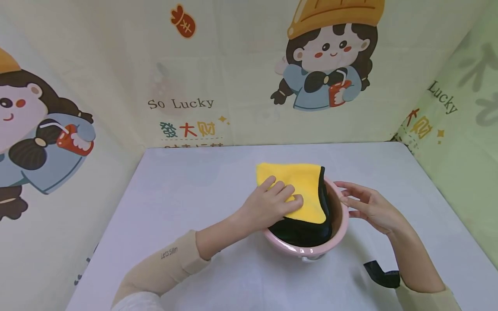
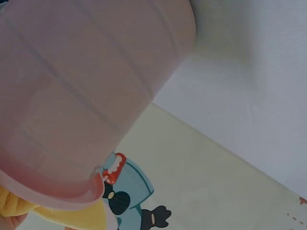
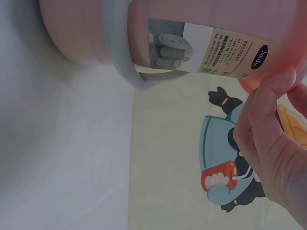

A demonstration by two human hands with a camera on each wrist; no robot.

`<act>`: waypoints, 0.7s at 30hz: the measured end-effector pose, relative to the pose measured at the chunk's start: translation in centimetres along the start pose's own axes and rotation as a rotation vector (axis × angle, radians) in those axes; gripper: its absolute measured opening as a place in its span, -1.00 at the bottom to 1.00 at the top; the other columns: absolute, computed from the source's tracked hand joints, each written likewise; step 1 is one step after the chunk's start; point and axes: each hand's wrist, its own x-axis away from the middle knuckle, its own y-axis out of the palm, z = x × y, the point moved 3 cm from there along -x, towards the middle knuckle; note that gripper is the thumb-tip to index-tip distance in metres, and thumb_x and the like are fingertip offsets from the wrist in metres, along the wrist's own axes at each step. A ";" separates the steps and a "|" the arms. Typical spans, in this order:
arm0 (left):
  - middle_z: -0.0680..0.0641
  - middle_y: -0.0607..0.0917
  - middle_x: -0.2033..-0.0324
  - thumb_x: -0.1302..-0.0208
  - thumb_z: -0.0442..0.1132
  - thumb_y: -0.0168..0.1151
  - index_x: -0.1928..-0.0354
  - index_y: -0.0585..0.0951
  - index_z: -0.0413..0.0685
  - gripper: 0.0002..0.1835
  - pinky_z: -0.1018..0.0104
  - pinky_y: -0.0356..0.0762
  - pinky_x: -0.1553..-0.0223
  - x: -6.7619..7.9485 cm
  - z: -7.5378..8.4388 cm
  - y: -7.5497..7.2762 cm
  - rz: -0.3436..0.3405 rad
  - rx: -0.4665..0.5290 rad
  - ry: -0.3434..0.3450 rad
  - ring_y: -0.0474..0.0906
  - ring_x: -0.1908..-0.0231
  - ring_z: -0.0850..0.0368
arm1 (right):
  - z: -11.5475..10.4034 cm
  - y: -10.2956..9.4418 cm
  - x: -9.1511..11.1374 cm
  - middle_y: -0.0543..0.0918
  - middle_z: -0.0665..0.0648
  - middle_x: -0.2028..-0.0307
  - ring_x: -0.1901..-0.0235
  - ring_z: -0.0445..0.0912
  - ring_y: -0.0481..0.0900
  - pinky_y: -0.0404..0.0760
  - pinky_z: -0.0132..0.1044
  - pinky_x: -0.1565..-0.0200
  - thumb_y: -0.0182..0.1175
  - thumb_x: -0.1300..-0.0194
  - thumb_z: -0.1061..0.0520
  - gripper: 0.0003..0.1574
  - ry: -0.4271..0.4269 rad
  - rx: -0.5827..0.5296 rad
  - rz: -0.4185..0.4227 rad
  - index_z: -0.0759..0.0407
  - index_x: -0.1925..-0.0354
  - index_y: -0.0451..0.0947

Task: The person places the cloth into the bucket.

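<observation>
A pink bucket [image 1: 307, 249] with a grey handle [image 3: 117, 45] and a paper label [image 3: 225, 51] stands on the white table. A yellow cloth [image 1: 307, 172] with black edging is partly inside it and rises above the far rim; its dark underside fills much of the opening. My left hand [image 1: 268, 205] reaches over the near-left rim and grips the cloth with bent fingers; its thumb is hard to make out. On the right, my right hand [image 1: 369, 205] holds the bucket's rim, thumb at the top edge and fingers along the outer wall.
A white table [image 1: 186, 185] spreads around the bucket. Printed fabric with cartoon figures [image 1: 330, 56] hangs behind and at both sides. A black strap-like piece [image 1: 383, 275] sticks out beside the right forearm.
</observation>
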 end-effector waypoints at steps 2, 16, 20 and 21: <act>0.07 0.48 0.41 -0.23 -0.32 -0.10 0.28 0.47 0.14 -0.82 0.29 0.30 0.19 0.0 0.1 0.1 -0.030 0.023 0.014 0.35 0.41 0.15 | 0.0 0.0 0.0 0.47 0.01 0.12 0.24 -0.15 0.57 0.60 -0.25 0.23 0.07 -0.30 0.17 -0.46 0.007 0.002 0.003 0.22 -0.22 0.27; 0.09 0.48 0.18 -0.04 0.11 0.30 0.05 0.41 0.28 -0.57 0.22 0.22 -0.03 -0.5 0.8 1.0 -0.425 0.187 0.119 0.38 0.16 0.15 | 0.0 -0.1 0.0 0.46 0.03 0.16 0.25 -0.19 0.55 0.60 -0.27 0.24 0.05 -0.31 0.22 -0.51 -0.022 -0.024 -0.021 0.12 -0.21 0.32; 0.09 0.46 0.10 -0.04 0.18 0.26 -0.01 0.40 0.34 -0.51 0.18 0.20 -0.07 -0.6 1.0 1.3 -0.507 0.188 0.136 0.37 0.10 0.14 | 0.0 -0.1 0.0 0.44 0.06 0.20 0.28 -0.18 0.55 0.60 -0.28 0.24 0.06 -0.30 0.20 -0.49 -0.002 -0.012 -0.006 0.14 -0.21 0.32; 0.08 0.46 0.09 -0.04 0.19 0.25 -0.02 0.39 0.34 -0.51 0.17 0.20 -0.08 -0.6 1.1 1.4 -0.519 0.189 0.139 0.37 0.09 0.13 | 0.0 -0.1 0.0 0.44 0.06 0.20 0.28 -0.18 0.55 0.60 -0.28 0.24 0.06 -0.30 0.20 -0.50 -0.002 -0.013 -0.006 0.14 -0.21 0.31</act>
